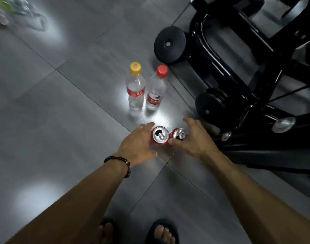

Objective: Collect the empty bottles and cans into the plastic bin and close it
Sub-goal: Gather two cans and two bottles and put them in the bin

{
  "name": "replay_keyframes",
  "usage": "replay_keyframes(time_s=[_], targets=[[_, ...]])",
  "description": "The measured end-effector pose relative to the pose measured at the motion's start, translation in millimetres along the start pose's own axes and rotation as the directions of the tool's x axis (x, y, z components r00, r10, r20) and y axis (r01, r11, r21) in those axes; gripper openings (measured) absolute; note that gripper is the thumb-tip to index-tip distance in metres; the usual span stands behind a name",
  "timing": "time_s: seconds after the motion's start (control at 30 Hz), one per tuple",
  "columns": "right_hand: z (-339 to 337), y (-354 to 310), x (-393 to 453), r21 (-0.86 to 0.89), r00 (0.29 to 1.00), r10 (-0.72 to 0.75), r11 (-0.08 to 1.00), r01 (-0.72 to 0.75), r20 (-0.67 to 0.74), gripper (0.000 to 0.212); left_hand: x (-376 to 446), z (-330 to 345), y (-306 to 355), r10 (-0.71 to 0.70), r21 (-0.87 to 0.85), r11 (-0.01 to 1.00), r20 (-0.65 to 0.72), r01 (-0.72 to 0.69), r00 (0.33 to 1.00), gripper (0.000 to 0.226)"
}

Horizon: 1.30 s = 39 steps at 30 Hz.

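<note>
Head view, looking down at a grey tiled floor [62, 106]. Two red cans stand upright, touching each other, tabs up and mouths open: left can [159, 136], right can [178, 133]. Left hand [135, 145] is against the left can, fingers curved round its far and left side, thumb below it near the base; contact looks made, but whether the grip is firm cannot be told. Right hand [194, 138] is spread over the right can, thumb tip touching the near side between the two cans, fingers arched beyond it and not clearly touching. A dark bead bracelet [121, 163] sits on the left wrist. Beyond the cans, two clear bottles stand upright just beside each other: yellow-cap bottle [135, 87] and red-cap bottle [156, 88]. A black wheeled frame [229, 67] is to the right. Blurred litter [4, 11] lies at the far upper left. Bin not in view. Two sandalled feet [138, 231] at bottom edge.
</note>
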State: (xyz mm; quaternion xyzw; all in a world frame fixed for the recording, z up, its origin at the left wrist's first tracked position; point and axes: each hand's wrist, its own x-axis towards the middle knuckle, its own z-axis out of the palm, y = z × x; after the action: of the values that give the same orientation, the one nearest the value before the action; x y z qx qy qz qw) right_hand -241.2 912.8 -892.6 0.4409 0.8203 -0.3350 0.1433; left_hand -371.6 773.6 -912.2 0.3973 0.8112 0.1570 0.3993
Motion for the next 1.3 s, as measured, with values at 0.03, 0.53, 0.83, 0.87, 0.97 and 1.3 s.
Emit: replay_keyframes(time_s=[0.03, 0.53, 0.83, 0.87, 0.97, 1.3], targets=[[9, 7, 9, 0.001, 1.0, 0.003, 1.0, -0.003, 0.004, 0.096, 13, 10, -7, 0.021, 0.008, 1.0, 0.004, -0.021, 1.0, 0.095], [19, 13, 27, 0.022, 0.998, 0.05, 0.999, -0.049, -0.044, 0.081, 32, 18, -25, 0.047, -0.049, 0.998, -0.048, -0.05, 0.998, 0.078], [-62, -96, -63, 0.055, 0.999, -0.05, 0.997, 0.05, -0.017, 0.075, -100, -83, 4, -0.062, -0.165, 0.986, -0.158, 0.036, 0.986, 0.076], [-71, -110, -74, 0.04, 0.997, -0.077, 0.996, 0.077, -0.009, 0.072, -116, -95, 9, -0.077, -0.177, 0.983, -0.174, 0.046, 0.982, 0.076], [-92, -150, -102, 0.01, 0.989, -0.15, 0.989, 0.15, 0.016, 0.066, -162, -123, 19, -0.114, -0.181, 0.981, -0.211, 0.076, 0.971, 0.075], [-97, -239, -182, -0.004, 0.863, -0.475, 0.875, 0.483, 0.173, 0.064, -317, -145, 41, -0.38, -0.303, 0.912, -0.371, 0.276, 0.847, 0.074]])
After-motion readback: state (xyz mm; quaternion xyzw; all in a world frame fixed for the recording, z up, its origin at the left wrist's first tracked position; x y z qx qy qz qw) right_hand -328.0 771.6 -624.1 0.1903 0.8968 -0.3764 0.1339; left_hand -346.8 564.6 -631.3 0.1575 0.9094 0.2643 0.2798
